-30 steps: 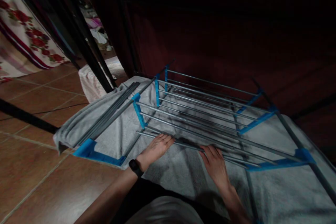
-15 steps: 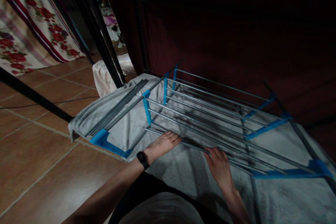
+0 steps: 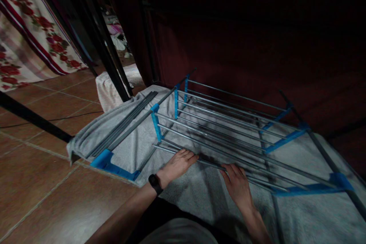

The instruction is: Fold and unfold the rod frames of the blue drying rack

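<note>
A partly joined rack of grey metal tubes and blue plastic brackets lies on its side over a grey blanket [image 3: 200, 207]. Along its front runs a thin metal tube [image 3: 211, 165], its left end loose beside a blue bracket [image 3: 156, 126]. My left hand [image 3: 180, 163], with a black band at the wrist, has its fingers curled over this tube. Further right, my right hand [image 3: 236, 185] grips the same tube with fingers bent around it. The tube's right end lies close to the right blue bracket [image 3: 311, 189]; whether it is seated there I cannot tell.
Several loose grey tubes [image 3: 122, 125] lie together at the blanket's left. A blue end piece [image 3: 114, 167] sits at the near left edge, above the tiled floor [image 3: 37, 198]. Dark metal posts [image 3: 107, 38] stand at left; a dark red panel [image 3: 228, 53] rises behind.
The view has shifted slightly, so the rack appears a little further left and lower. Both hands stay on the tube with little visible movement.
</note>
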Tool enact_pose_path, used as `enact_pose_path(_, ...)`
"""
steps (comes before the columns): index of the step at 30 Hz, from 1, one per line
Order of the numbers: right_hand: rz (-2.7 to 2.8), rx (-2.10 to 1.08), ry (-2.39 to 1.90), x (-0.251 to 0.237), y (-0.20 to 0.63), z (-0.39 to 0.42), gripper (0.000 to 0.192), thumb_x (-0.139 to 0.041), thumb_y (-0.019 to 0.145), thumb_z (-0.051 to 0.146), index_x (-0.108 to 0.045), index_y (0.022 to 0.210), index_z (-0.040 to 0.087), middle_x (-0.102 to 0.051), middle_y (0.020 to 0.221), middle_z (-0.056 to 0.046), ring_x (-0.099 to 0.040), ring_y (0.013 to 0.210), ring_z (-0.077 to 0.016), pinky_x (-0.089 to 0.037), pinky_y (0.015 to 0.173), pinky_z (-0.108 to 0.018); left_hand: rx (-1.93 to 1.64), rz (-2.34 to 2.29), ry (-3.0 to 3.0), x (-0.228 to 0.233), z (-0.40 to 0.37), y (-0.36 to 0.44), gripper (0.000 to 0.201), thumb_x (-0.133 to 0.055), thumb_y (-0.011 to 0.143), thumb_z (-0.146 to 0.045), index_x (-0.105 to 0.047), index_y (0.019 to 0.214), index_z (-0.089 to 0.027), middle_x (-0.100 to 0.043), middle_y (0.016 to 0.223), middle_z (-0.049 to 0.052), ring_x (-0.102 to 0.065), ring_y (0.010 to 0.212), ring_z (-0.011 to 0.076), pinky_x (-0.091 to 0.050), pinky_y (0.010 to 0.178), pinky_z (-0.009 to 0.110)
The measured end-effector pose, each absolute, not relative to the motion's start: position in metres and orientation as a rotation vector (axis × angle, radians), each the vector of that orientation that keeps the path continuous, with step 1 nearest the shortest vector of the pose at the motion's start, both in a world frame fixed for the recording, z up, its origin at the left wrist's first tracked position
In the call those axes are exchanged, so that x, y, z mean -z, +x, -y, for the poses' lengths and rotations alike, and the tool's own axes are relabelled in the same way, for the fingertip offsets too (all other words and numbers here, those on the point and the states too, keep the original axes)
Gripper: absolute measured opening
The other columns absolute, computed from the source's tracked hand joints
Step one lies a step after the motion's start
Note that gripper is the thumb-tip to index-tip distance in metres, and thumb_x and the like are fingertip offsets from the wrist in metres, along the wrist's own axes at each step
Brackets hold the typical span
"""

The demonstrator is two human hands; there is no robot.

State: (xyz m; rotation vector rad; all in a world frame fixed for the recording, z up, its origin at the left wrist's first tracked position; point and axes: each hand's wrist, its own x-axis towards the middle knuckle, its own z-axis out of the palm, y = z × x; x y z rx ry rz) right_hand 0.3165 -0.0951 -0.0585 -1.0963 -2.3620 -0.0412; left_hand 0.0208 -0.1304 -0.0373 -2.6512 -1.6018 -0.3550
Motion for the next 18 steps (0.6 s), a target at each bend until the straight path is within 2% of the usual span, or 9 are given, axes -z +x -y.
enact_pose_path(3,2.365,0.046,-1.081,0.058,0.317,0.095,0.025,-0.043,0.109,0.029,-0.066,0.114,0.022,-0.074,0.099,-0.006,-0.069,0.092,-0.0231,-0.049,0.086,-0.04,0.468,1.71,-2.605,0.041,0.132,0.019,0.034,-0.041,0.108,-0.028,-0.064,0.132,-0.022,-0.071,0.108,0.007,-0.064,0.101,0.0234,-0.047,0.099,0.041)
enact_pose_path(7,2.344,0.063,-1.068,0.056,0.316,0.094,0.025,-0.042,0.11,0.03,-0.066,0.111,0.023,-0.073,0.097,-0.005,-0.069,0.088,-0.0223,-0.05,0.085,-0.04,0.67,1.786,-2.439,0.05,0.14,0.004,0.039,-0.039,0.105,-0.019,-0.067,0.13,-0.026,-0.072,0.108,0.007,-0.066,0.102,0.025,-0.045,0.106,0.045)
enact_pose_path(11,2.331,0.084,-1.059,0.054,0.314,0.093,0.026,-0.041,0.111,0.031,-0.066,0.109,0.022,-0.073,0.097,-0.005,-0.069,0.088,-0.0223,-0.05,0.085,-0.04,0.992,1.96,-1.932,0.068,0.159,-0.02,0.036,-0.048,0.102,-0.023,-0.064,0.134,-0.027,-0.064,0.135,0.012,-0.058,0.129,0.0311,-0.04,0.115,0.055)
enact_pose_path(14,2.336,0.115,-1.054,0.055,0.314,0.092,0.028,-0.04,0.111,0.032,-0.066,0.11,0.023,-0.073,0.096,-0.004,-0.07,0.086,-0.0225,-0.051,0.083,-0.04,1.439,2.128,-1.416,0.085,0.17,-0.036,0.04,-0.058,0.096,-0.032,-0.06,0.135,-0.023,-0.055,0.145,0.016,-0.05,0.138,0.0339,-0.04,0.116,0.059)
enact_pose_path(16,2.335,0.129,-1.054,0.056,0.315,0.091,0.029,-0.039,0.111,0.033,-0.066,0.11,0.023,-0.073,0.096,-0.004,-0.07,0.085,-0.0226,-0.051,0.082,-0.04,1.871,2.175,-1.015,0.093,0.169,-0.044,0.044,-0.066,0.087,-0.036,-0.06,0.129,-0.023,-0.058,0.137,0.014,-0.055,0.131,0.0321,-0.045,0.112,0.055)
enact_pose_path(18,2.341,0.13,-1.055,0.057,0.315,0.091,0.029,-0.039,0.111,0.033,-0.066,0.11,0.023,-0.074,0.096,-0.004,-0.071,0.086,-0.0225,-0.051,0.081,-0.039,2.318,2.152,-0.59,0.097,0.159,-0.052,0.04,-0.071,0.08,-0.038,-0.062,0.116,-0.025,-0.064,0.12,0.009,-0.062,0.116,0.0276,-0.051,0.104,0.049)
